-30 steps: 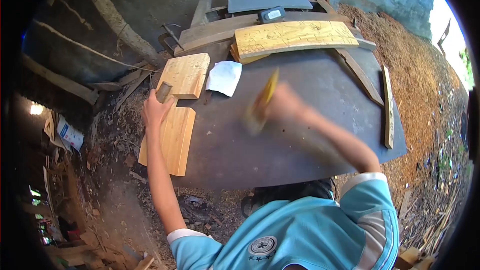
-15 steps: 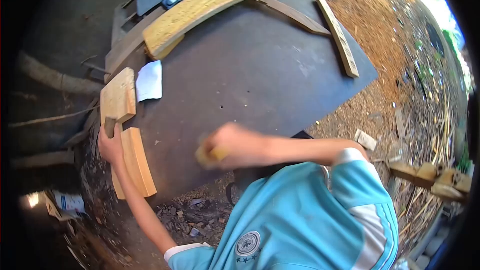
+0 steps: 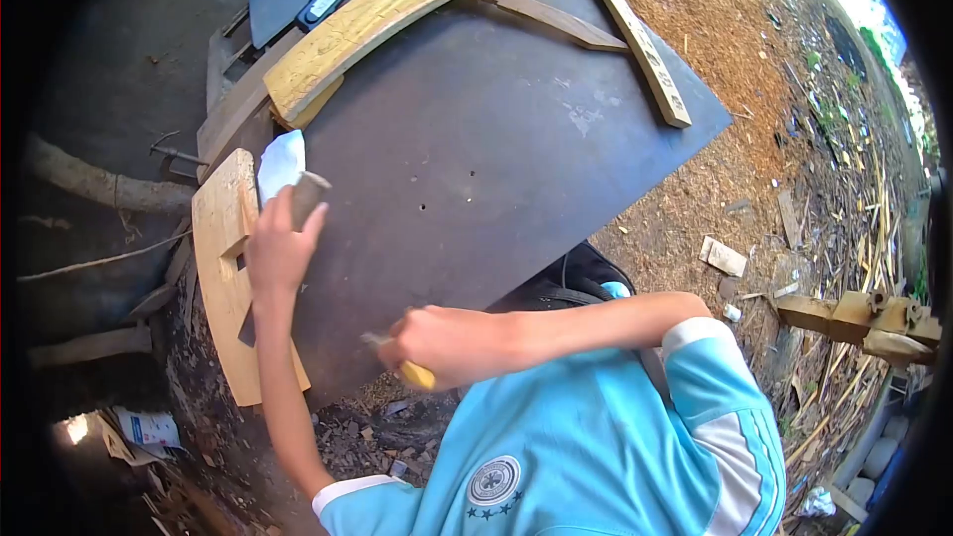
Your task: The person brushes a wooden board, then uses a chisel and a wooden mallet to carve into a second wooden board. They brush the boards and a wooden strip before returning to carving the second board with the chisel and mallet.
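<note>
My left hand (image 3: 281,243) is closed on a small grey-brown block (image 3: 309,199), held above the dark tabletop (image 3: 397,149) near a white paper (image 3: 282,161). Under and beside that hand, pale wooden pieces (image 3: 220,268) lie along the table's left edge. My right hand (image 3: 442,345) is wrapped round the yellow handle (image 3: 418,374) of a tool over the table's near edge. A blurred tip sticks out on the left of that fist; its shape is hard to make out.
A curved wooden board (image 3: 377,25) lies across the table's far left side, with a dark device (image 3: 323,5) beyond it. A narrow wooden strip (image 3: 645,55) rests at the right. Wood chips (image 3: 685,0) cover the ground past the table.
My left hand has lifted the grey-brown block off the wooden pieces, moving up and right towards the paper. My right hand has shifted slightly down. The head view has shifted a little.
</note>
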Tool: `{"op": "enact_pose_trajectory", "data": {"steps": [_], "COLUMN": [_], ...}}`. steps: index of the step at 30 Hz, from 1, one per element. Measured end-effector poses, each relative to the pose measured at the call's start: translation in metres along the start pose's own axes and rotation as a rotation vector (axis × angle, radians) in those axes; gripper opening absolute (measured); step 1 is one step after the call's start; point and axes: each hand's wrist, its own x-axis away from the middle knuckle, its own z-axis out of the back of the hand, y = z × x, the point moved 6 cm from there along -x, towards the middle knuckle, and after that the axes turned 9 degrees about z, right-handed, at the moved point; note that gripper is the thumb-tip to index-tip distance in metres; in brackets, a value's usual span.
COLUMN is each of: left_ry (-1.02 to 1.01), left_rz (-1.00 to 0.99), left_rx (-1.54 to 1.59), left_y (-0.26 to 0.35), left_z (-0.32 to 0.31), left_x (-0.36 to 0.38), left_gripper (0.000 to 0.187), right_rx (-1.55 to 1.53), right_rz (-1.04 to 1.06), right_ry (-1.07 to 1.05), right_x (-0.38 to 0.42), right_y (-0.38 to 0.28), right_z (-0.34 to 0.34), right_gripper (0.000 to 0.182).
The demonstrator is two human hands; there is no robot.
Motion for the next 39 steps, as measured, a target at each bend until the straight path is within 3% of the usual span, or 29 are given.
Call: {"op": "enact_pose_trajectory", "data": {"steps": [2,4,5,6,7,8,10,13,16,17,18,19,20,22,24,25,26,28,29,31,33,34,36,39], "left_ry": [-0.045,-0.17,-0.235,-0.246,-0.25,-0.235,-0.289,-0.207,-0.198,-0.211,-0.222,-0.235,-0.219,-0.191,-0.275,-0.273,-0.273,-0.31,-0.332,-0.388,-0.375,-0.367,-0.28,-0.004], "left_rz": [-0.099,-0.157,-0.193,-0.313,-0.441,-0.534,-0.589,-0.657,-0.595,-0.603,-0.613,-0.624,-0.618,-0.598,-0.505,-0.478,-0.451,-0.45,-0.468,-0.546,-0.652,-0.71,-0.825,-1.103], "left_rx": [0.054,0.127,0.167,0.202,0.236,0.228,0.244,0.158,0.288,0.292,0.298,0.305,0.301,0.296,0.389,0.433,0.482,0.497,0.479,0.428,0.448,0.458,0.449,0.286], "left_y": [0.006,0.012,0.016,0.027,0.039,0.052,0.066,0.074,0.068,0.067,0.067,0.067,0.066,0.06,0.052,0.051,0.049,0.054,0.058,0.072,0.093,0.105,0.149,0.262], "left_z": [-0.005,-0.008,-0.01,-0.008,-0.005,-0.002,-0.009,-0.015,-0.017,-0.016,-0.015,-0.014,-0.013,-0.011,-0.011,-0.01,-0.011,-0.012,-0.013,-0.015,-0.02,-0.023,-0.029,-0.033], "left_x": [0.009,0.024,0.033,0.045,0.055,0.064,0.075,0.077,0.077,0.08,0.083,0.086,0.089,0.095,0.097,0.096,0.096,0.086,0.078,0.057,0.033,0.019,-0.014,-0.053], "left_gripper": [0.046,0.048,0.05,0.051,0.052,0.052,0.053,0.053,0.05,0.05,0.05,0.05,0.051,0.052,0.049,0.048,0.047,0.042,0.041,0.034,0.029,0.027,0.022,0.048], "right_rx": [0.102,0.038,0.4,0.433,0.788,0.802,0.682,0.682,0.301,0.33,0.367,0.368,0.258,0.252,0.127,0.064,0.022,0.011,0.246,0.262,0.607,0.597,0.446,0.416], "right_rz": [-0.058,-0.734,-0.902,-1.078,-1.44,-1.477,-1.227,-1.016,-0.642,-0.434,-0.056,0.039,0.059,-0.074,-0.23,-0.178,-0.247,-0.652,-0.877,-0.989,-1.17,-1.276,-1.228,-1.081], "right_ry": [0.143,0.37,0.474,0.693,0.528,0.686,0.893,0.887,0.656,0.504,0.449,0.272,0.234,0.134,0.188,0.308,0.41,0.581,0.644,0.931,0.851,0.979,1.209,1.285], "right_x": [0.034,0.129,0.181,0.239,0.291,0.318,0.319,0.252,0.149,0.099,0.058,0.018,-0.015,-0.053,-0.033,-0.006,0.031,0.127,0.184,0.288,0.389,0.413,0.45,0.45], "right_y": [0.011,0.033,0.022,0.01,0.002,-0.02,-0.049,-0.055,-0.005,0.0,0.01,0.016,0.026,0.049,0.071,0.08,0.094,0.08,0.074,0.029,-0.007,-0.03,-0.049,-0.064], "right_z": [0.031,0.098,0.138,0.168,0.194,0.205,0.216,0.216,0.182,0.163,0.136,0.107,0.086,0.069,0.088,0.104,0.121,0.171,0.195,0.22,0.224,0.219,0.206,0.206], "right_gripper": [0.012,0.014,0.013,0.012,0.01,0.009,0.01,0.011,0.012,0.02,0.023,0.024,0.023,0.022,0.019,0.017,0.018,0.017,0.015,0.009,0.008,0.009,0.011,0.015]}}
